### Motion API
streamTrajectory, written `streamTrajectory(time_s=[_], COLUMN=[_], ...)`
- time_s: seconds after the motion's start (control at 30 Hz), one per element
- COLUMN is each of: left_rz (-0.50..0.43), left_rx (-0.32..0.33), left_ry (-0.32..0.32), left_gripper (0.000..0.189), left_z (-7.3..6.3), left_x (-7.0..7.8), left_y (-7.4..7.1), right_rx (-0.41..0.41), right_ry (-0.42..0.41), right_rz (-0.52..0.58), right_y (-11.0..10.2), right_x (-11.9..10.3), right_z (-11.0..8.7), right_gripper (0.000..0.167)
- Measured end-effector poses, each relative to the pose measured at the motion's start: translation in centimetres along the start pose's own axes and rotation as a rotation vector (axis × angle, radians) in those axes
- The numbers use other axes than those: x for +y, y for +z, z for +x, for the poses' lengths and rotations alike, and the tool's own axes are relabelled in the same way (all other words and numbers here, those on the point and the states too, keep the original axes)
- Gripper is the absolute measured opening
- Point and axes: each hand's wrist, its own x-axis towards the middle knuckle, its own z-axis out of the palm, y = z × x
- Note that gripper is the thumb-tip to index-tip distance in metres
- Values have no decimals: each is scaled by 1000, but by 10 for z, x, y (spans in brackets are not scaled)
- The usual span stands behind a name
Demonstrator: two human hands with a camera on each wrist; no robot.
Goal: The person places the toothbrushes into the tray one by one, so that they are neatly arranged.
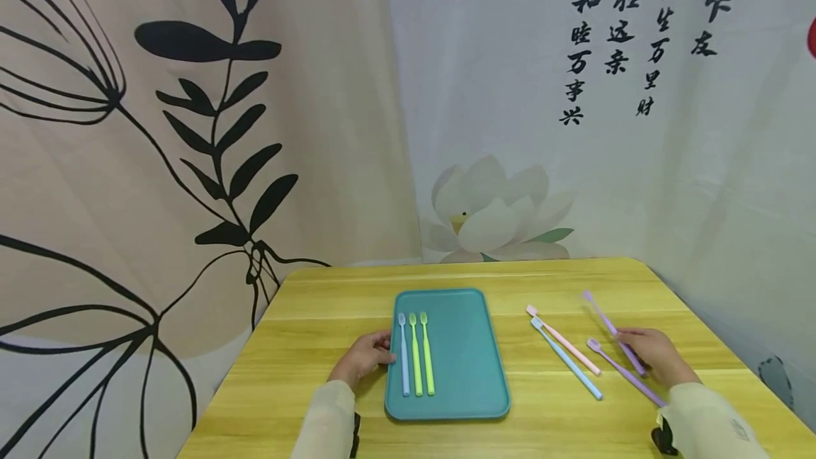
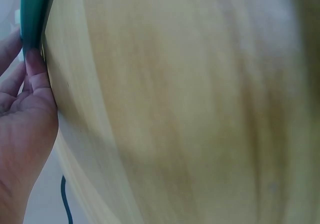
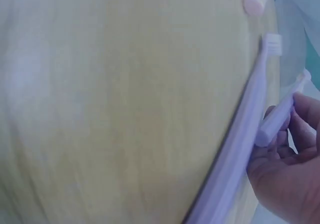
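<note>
A teal tray [image 1: 459, 353] lies on the table, with a blue toothbrush [image 1: 404, 356] and two green toothbrushes [image 1: 417, 356] side by side along its left part. My left hand [image 1: 366, 358] grips the tray's left rim, thumb and fingers on either side of the edge. On the right, my right hand [image 1: 653, 354] pinches a purple toothbrush [image 1: 602, 314] by its handle. A second purple toothbrush [image 3: 235, 144] lies on the table just beside that hand. Further left, a pink toothbrush [image 1: 567, 343] and a light blue toothbrush [image 1: 569, 361] lie slanted, close together near their heads.
The wooden table [image 1: 344, 303] has a rounded far corner at the right. Behind it hangs a curtain [image 1: 344, 126] printed with black plants, a lotus and writing. A dark cord [image 2: 65, 199] shows beyond the table edge in the left wrist view.
</note>
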Motion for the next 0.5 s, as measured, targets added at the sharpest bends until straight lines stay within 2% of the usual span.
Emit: streamTrajectory(time_s=[0.1,0.3,0.5], left_rz=[-4,-3,5], left_rx=[-2,-9,-15], left_ry=[1,14,22], left_gripper=[58,57,58], left_z=[0,-2,-3], left_x=[0,0,-2], left_y=[-1,-1,0], right_rx=[-14,-17,-31], right_ry=[17,52,-9], right_rz=[75,149,143], right_y=[-2,-3,-1], right_x=[-1,-6,-22], right_z=[-2,0,4], right_gripper=[59,61,64])
